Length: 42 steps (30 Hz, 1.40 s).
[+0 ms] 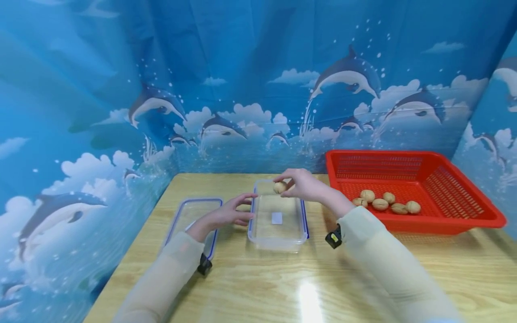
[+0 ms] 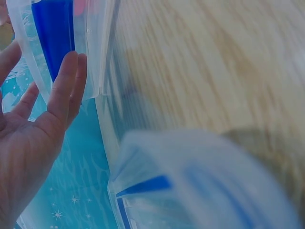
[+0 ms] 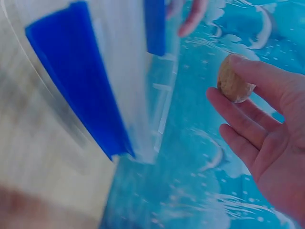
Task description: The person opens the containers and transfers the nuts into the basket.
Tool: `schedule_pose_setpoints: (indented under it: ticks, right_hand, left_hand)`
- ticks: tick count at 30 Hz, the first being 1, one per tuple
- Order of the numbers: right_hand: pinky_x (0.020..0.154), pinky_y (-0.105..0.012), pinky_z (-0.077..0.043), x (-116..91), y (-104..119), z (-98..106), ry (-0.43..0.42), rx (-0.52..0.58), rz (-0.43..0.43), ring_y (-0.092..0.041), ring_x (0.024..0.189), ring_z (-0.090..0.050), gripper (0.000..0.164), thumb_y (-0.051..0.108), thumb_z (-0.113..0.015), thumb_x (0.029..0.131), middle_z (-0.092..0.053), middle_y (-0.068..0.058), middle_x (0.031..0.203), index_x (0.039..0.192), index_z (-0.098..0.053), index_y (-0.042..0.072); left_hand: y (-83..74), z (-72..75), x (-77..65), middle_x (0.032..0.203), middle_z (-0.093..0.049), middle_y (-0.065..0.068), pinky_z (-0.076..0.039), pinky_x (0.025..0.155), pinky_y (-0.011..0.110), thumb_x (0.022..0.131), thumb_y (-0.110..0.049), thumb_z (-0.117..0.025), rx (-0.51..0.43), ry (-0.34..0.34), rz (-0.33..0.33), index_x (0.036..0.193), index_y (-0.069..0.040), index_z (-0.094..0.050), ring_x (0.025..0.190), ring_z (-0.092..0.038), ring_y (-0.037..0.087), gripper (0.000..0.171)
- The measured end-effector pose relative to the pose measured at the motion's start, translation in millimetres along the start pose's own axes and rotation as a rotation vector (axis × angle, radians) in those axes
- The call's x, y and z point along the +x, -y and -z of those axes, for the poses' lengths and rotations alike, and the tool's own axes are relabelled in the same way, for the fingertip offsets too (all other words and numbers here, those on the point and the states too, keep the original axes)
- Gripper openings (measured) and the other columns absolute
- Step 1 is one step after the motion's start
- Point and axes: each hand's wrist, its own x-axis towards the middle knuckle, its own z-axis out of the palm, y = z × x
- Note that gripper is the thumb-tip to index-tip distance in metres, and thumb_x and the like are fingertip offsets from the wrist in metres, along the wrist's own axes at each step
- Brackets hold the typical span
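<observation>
Between thumb and fingers, my right hand (image 1: 304,185) pinches a walnut (image 1: 279,187) above the far end of a clear plastic box (image 1: 278,244). The right wrist view shows the same walnut (image 3: 234,80) held at the fingertips, apart from the box wall with its blue clip (image 3: 78,71). My left hand (image 1: 231,211) is at the box's left side, fingers spread and loosely bent, fingertips at the rim. In the left wrist view, two fingertips lie against or close beside the blue clip (image 2: 55,33); contact is hard to tell.
Left of the box lies a clear lid (image 1: 198,207) with a blue seal, partly hidden by my left forearm. A red plastic basket (image 1: 480,215) stands at the right, with several walnuts (image 1: 380,204) inside. Behind the wooden table (image 1: 258,287) hangs a blue dolphin-print curtain (image 1: 250,67).
</observation>
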Motion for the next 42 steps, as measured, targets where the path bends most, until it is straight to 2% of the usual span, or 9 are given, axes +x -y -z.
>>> schedule_pose_setpoints:
  ticks: [5,9,14,21,33,38,42]
  right_hand:
    - [0.081,-0.038,-0.057,-16,2,21,-0.019,-0.034,0.009,-0.023,0.098,-0.066,0.043,0.007,-0.074,0.086,-0.061,-0.011,0.124,0.128,-0.063,0.008]
    - [0.079,-0.038,-0.058,-32,-2,41,-0.048,-0.041,-0.03,-0.025,0.098,-0.065,0.043,0.006,-0.074,0.085,-0.06,-0.012,0.124,0.127,-0.063,0.008]
    - [0.077,-0.038,-0.058,-52,-17,64,-0.085,-0.068,-0.097,-0.027,0.099,-0.063,0.043,0.007,-0.074,0.086,-0.058,-0.014,0.125,0.128,-0.063,0.008]
    - [0.083,-0.046,-0.056,-83,-38,88,-0.129,-0.135,-0.15,-0.036,0.11,-0.057,0.047,0.01,-0.075,0.086,-0.053,-0.02,0.134,0.131,-0.06,0.007]
    - [0.079,-0.05,-0.056,-143,-72,119,-0.172,-0.214,-0.285,-0.039,0.108,-0.055,0.047,0.018,-0.076,0.086,-0.058,-0.022,0.126,0.129,-0.061,0.006]
    - [0.075,-0.048,-0.057,-163,-92,131,-0.175,-0.222,-0.332,-0.041,0.105,-0.056,0.05,0.02,-0.077,0.085,-0.057,-0.026,0.124,0.129,-0.06,0.001]
    - [0.066,-0.037,-0.057,-176,-111,138,-0.173,-0.223,-0.366,-0.041,0.101,-0.056,0.052,0.021,-0.077,0.084,-0.056,-0.029,0.123,0.128,-0.059,-0.002]
  left_hand:
    - [2.2,-0.6,-2.4,0.151,-0.026,0.023,-0.054,0.088,0.044,0.095,-0.016,-0.065,0.003,-0.007,0.008,0.152,-0.016,-0.03,0.113,-0.057,0.037,0.068]
    - [2.9,-1.3,-2.9,0.151,-0.026,0.022,-0.054,0.089,0.044,0.094,-0.017,-0.066,0.005,-0.01,0.014,0.152,-0.018,-0.031,0.113,-0.057,0.036,0.068]
    - [3.5,-0.1,-2.2,0.151,-0.026,0.022,-0.054,0.089,0.043,0.095,-0.017,-0.065,0.011,-0.005,0.007,0.152,-0.016,-0.029,0.112,-0.058,0.036,0.068]
    - [2.4,0.9,-2.3,0.151,-0.025,0.022,-0.054,0.089,0.043,0.096,-0.016,-0.063,0.012,-0.001,0.001,0.153,-0.015,-0.027,0.114,-0.057,0.037,0.068]
    - [-0.2,-1.6,-5.2,0.152,-0.024,0.023,-0.052,0.091,0.046,0.096,-0.012,-0.062,0.009,-0.004,0.013,0.153,-0.014,-0.027,0.116,-0.054,0.038,0.068]
    - [-0.5,-1.4,-4.5,0.152,-0.024,0.024,-0.052,0.091,0.046,0.096,-0.013,-0.062,0.009,-0.002,0.001,0.153,-0.014,-0.027,0.116,-0.055,0.038,0.067]
    - [-0.6,-1.0,-2.4,0.152,-0.025,0.023,-0.053,0.091,0.045,0.096,-0.015,-0.063,0.014,-0.005,0.0,0.153,-0.015,-0.027,0.116,-0.055,0.038,0.068]
